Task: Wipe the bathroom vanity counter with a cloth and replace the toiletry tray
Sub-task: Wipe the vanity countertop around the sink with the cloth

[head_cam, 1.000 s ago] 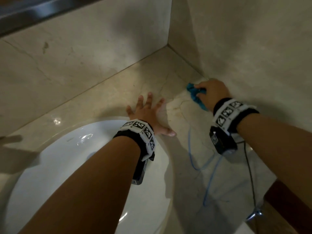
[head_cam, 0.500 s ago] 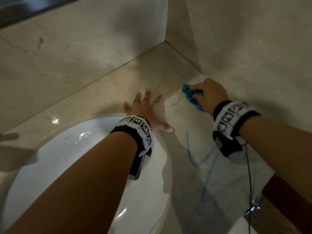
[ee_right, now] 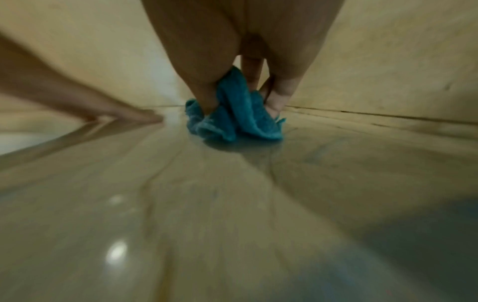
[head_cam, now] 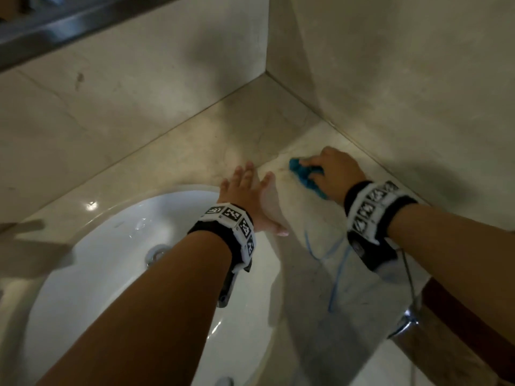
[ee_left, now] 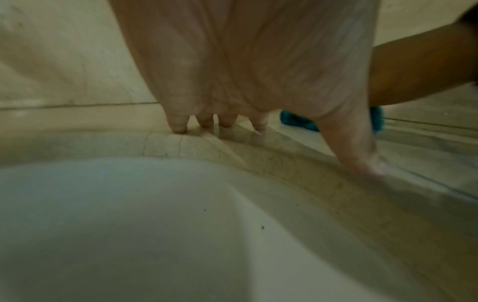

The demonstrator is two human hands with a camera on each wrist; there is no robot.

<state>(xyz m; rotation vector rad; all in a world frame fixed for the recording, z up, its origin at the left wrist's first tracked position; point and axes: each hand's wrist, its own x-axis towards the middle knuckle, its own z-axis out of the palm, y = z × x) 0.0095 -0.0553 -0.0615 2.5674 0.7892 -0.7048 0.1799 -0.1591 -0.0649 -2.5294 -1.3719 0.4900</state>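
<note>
Head view: the right hand (head_cam: 334, 174) grips a bunched teal cloth (head_cam: 305, 178) against the marble surface (head_cam: 237, 135), right of frame centre near the side wall. The cloth looks soft, light and limp, best held in a fistful. Its crumpled length runs diagonally, upper left to lower right. The left hand (head_cam: 250, 196) lies flat, fingers spread, beside the sink (head_cam: 111, 246).

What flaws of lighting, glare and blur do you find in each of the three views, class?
Head view: dim overall, the arms cast a dark shadow across the counter, and a bright glare spot sits beside the sink. Left wrist view: the left hand fills the top, soft and blurred, with the basin stretched by the wide lens. Right wrist view: the counter is smeared, light spots glare on it, only the cloth looks fairly sharp.
</note>
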